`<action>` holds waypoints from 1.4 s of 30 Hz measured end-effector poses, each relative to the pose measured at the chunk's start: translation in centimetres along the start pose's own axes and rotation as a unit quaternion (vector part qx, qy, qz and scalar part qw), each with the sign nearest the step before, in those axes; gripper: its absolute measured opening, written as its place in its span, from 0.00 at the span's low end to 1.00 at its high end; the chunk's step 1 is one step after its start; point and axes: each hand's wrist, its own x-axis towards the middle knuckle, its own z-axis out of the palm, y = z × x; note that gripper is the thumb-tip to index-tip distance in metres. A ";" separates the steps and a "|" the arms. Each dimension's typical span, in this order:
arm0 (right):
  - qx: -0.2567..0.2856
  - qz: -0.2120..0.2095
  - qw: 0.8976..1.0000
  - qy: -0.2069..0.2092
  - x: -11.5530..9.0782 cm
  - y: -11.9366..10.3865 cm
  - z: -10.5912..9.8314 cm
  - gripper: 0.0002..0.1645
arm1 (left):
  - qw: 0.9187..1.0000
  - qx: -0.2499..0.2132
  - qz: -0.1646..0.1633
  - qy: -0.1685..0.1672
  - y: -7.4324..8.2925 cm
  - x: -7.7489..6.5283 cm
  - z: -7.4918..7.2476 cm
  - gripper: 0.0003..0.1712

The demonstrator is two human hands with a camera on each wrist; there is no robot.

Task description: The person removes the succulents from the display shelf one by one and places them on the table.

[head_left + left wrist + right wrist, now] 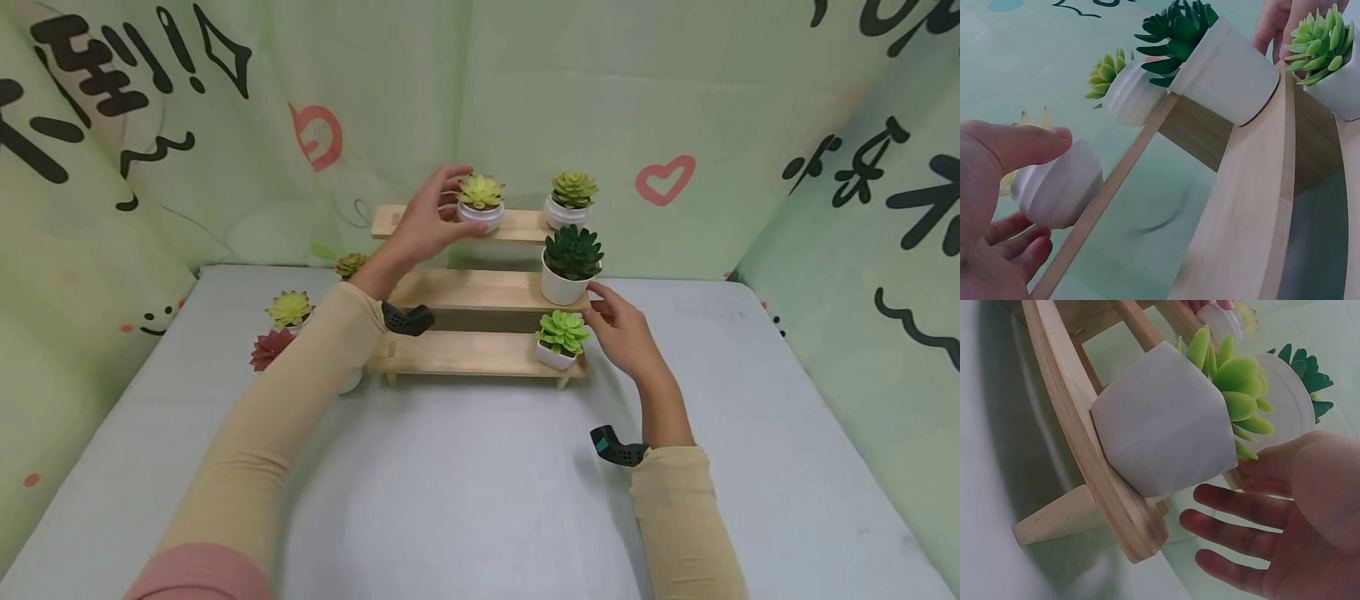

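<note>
In the head view, my left hand (432, 218) is at the top board of a three-step wooden plant stand (472, 289). Its thumb and fingers curl round a white ribbed pot with a yellow-green succulent (482, 193), whose base meets the board. My right hand (621, 332) is at the stand's right end, fingers spread and fairly straight in the right wrist view. Nearest it are the dark green succulent in a white pot (566, 279) on the middle board and the bright green succulent in an angular white pot (1163, 425) on the lowest board.
Another pale green succulent (573, 200) stands at the top board's right. Left of the stand, partly hidden by my left arm, are a yellow-green succulent (290, 308), a dark red one (271, 350) and a brownish one (351, 265). A printed curtain (570, 108) hangs behind the white table (480, 483).
</note>
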 end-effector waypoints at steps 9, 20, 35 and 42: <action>-0.003 0.003 1.000 -0.004 -0.1 0.0 0.0 0.32 | 1.000 0.020 -0.005 -0.006 0.4 0.6 0.4 0.46; -0.005 0.001 1.000 -0.004 -0.2 -0.1 -0.1 0.32 | 0.999 0.046 -0.013 0.008 0.6 0.7 0.5 0.46; -0.005 0.006 1.000 -0.003 -0.1 -0.1 0.0 0.32 | 0.998 0.057 -0.021 0.014 0.7 -0.5 -0.4 0.46; -0.005 0.014 1.000 -0.005 -0.1 -0.2 0.1 0.33 | 0.998 0.057 -0.007 0.015 1.0 -1.6 -0.8 0.45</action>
